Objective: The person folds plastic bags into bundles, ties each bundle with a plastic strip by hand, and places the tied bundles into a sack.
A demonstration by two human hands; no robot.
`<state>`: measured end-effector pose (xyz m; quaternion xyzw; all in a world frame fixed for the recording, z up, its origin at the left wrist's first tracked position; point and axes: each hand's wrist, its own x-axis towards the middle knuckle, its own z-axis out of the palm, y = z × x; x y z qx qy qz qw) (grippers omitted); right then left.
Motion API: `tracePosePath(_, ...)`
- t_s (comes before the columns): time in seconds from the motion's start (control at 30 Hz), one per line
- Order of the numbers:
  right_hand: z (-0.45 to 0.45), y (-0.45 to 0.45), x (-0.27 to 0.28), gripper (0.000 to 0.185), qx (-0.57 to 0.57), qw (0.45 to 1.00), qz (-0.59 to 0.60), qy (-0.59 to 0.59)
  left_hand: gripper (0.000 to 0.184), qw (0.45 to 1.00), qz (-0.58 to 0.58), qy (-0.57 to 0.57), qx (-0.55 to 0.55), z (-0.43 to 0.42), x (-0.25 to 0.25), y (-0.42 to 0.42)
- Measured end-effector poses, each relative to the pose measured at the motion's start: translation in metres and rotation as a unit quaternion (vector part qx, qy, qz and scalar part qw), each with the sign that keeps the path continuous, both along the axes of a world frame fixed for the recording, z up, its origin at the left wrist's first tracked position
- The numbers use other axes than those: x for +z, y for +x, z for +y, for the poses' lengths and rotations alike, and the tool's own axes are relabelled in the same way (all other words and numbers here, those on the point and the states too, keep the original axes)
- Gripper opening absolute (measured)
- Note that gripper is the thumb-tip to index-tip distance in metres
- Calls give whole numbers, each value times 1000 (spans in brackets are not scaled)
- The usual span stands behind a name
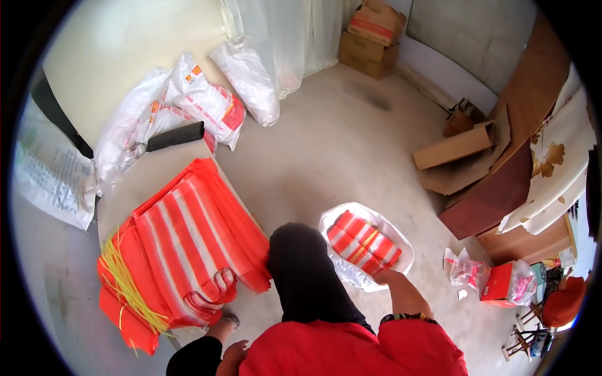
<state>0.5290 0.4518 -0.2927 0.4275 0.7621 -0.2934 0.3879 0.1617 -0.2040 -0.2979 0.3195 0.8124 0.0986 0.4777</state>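
My right hand [390,277] reaches to the near edge of a white sack [406,243] on the floor, touching or close to a red-and-white striped bundle [362,241] tied with yellow string inside it; its fingers are hidden. My left hand [235,352] is low in the view beside my dark trouser leg, its fingers not clear. To the left, a large stack of red-and-white striped material [194,229] lies on a low table [119,199], its near corner rolled up. Yellow strings [128,285] lie across the stack's left end.
White printed sacks [200,100] lean behind the low table, with a black roll [175,136] before them. Cardboard boxes [370,53] stand at the back. An open carton [458,147], a red box [498,284] and a stool [519,341] are on the right.
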Motion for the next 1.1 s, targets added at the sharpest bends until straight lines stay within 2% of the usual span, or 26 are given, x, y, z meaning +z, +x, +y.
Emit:
tracePosePath(0.07, 5, 8, -26, 51, 21, 998, 28, 46, 58, 1000, 17, -7, -6, 12, 17, 3)
tracePosePath(0.13, 4, 8, -15, 47, 8, 998, 25, 64, 57, 999, 34, -17, 0, 26, 42, 10)
tracePosePath(0.27, -3, 2, 7, 42, -11, 995, 16, 95, 57, 998, -11, -3, -54, 36, 32, 1)
tracePosePath(0.37, 8, 18, -24, 37, 129, 984, 55, 113, 53, 998, -9, 29, -64, 75, 72, 6)
tracePosePath(0.47, -8, 23, -3, 36, 19, 970, 148, 193, 50, 992, 35, 75, -100, 104, 104, 12)
tracePosePath(0.57, -14, 19, 20, 37, 40, 961, 179, 208, 44, 998, -32, 42, -22, 122, 104, 11)
tracePosePath(0.6, -17, 18, 30, 36, 60, 943, 218, 245, 43, 997, 6, 48, -62, 127, 114, 10)
tracePosePath(0.63, -12, 13, 29, 35, 59, 944, 203, 252, 44, 992, 42, 52, -102, 133, 123, 11)
tracePosePath(0.73, -1, -3, 34, 33, 44, 935, 169, 308, 46, 991, 56, 85, -90, 143, 151, 12)
tracePosePath(0.77, -1, -13, 55, 32, -27, 934, 209, 289, 47, 990, 48, 99, -85, 147, 162, 11)
tracePosePath(0.8, 1, -27, 78, 30, 22, 917, 256, 304, 48, 989, 41, 116, -79, 152, 173, 9)
tracePosePath(0.83, 10, -37, 77, 26, -9, 900, 292, 325, 49, 988, 34, 134, -73, 158, 183, 8)
tracePosePath(0.87, 21, -51, 79, 24, -30, 863, 378, 333, 47, 982, 46, 168, -70, 162, 193, 7)
tracePosePath(0.9, 23, -73, 101, 21, -87, 854, 413, 305, 44, 975, 57, 213, -36, 166, 208, 6)
tracePosePath(0.93, 27, -94, 117, 22, -105, 820, 462, 321, 38, 956, 74, 285, 2, 169, 227, 4)
tracePosePath(0.97, 26, -121, 148, 23, -114, 818, 449, 340, 32, 945, 101, 311, 25, 168, 237, -2)
tracePosePath(1.0, 32, -141, 164, 26, -82, 765, 553, 318, 31, 942, 142, 303, 41, 169, 261, -9)
tracePosePath(1.03, 13, -172, 207, 26, -97, 751, 579, 302, 26, 926, 196, 319, 52, 167, 279, -17)
tracePosePath(1.1, -26, -220, 271, 28, -91, 737, 625, 241, 29, 857, 314, 401, 82, 159, 293, -40)
